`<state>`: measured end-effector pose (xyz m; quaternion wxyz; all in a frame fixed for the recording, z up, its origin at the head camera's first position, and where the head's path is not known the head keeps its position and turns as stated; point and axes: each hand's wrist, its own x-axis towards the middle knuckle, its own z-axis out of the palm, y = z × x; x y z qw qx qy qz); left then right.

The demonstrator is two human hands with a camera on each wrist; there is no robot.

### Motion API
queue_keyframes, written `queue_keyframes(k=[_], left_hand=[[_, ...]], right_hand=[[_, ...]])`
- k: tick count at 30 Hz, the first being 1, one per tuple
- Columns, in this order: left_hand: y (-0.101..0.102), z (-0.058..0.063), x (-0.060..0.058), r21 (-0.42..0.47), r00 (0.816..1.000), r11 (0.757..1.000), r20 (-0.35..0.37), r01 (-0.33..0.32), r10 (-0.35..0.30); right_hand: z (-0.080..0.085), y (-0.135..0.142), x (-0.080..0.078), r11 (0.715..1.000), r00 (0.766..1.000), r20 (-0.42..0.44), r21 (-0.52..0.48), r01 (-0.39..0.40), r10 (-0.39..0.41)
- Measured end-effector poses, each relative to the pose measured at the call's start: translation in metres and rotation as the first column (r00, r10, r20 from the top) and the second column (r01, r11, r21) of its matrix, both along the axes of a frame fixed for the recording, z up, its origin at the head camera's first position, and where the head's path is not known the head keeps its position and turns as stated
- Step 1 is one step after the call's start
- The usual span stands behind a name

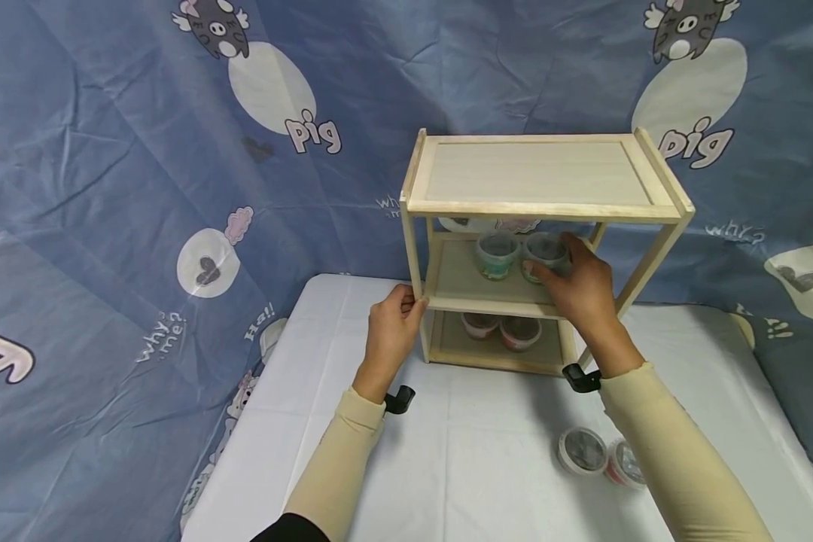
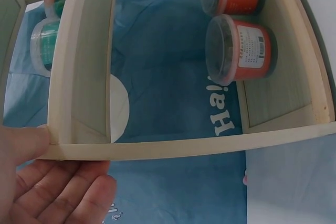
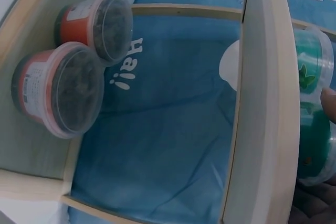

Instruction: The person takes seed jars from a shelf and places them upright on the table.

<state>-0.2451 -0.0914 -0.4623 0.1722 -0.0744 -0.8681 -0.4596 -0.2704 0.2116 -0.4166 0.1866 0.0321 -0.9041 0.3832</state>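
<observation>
A light wooden shelf rack stands at the back of the table. On its middle board sit two clear-lidded tubs side by side, a green-labelled tub and a second green-labelled tub. My right hand grips the second one between thumb and fingers. With my left hand I pinch the rack's front left post at the height of the middle board; in the left wrist view the thumb lies on one side of the wood and the fingers on the other. The right wrist view shows only part of the right hand.
Two red-labelled tubs, one left and one right, stand on the bottom board. Two more lidded tubs, one whitish and one reddish, lie on the white tablecloth near my right forearm. A blue printed curtain hangs behind.
</observation>
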Motion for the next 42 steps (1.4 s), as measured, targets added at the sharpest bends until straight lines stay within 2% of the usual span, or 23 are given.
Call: queue_keyframes(k=[6, 16, 24, 31, 37, 42], left_hand=[[-0.001, 0.000, 0.000, 0.003, 1.000, 1.000, 0.000, 0.002, -0.002], [-0.001, 0.001, -0.002, -0.010, 1.000, 1.000, -0.011, 0.001, -0.001], [-0.003, 0.000, -0.002, -0.016, 1.000, 1.000, -0.007, -0.008, 0.008], [-0.003, 0.000, -0.003, -0.008, 1.000, 1.000, -0.009, -0.006, 0.006], [-0.002, -0.001, -0.002, -0.006, 1.000, 1.000, -0.008, -0.001, 0.001], [-0.002, -0.002, -0.001, -0.008, 1.000, 1.000, -0.013, 0.005, -0.005]], right_hand=[[0.001, 0.001, 0.005, 1.000, 0.999, -0.052, -0.027, 0.007, -0.009], [0.018, 0.001, 0.032, 1.000, 0.985, -0.170, -0.002, 0.018, -0.018], [0.029, -0.006, 0.055, 0.998, 0.973, -0.229, -0.050, -0.046, 0.033], [0.032, -0.012, 0.069, 0.992, 0.961, -0.268, -0.085, -0.094, 0.068], [0.030, -0.013, 0.087, 0.987, 0.953, -0.287, -0.095, -0.130, 0.098], [0.021, -0.011, 0.104, 0.988, 0.962, -0.258, -0.097, -0.119, 0.090]])
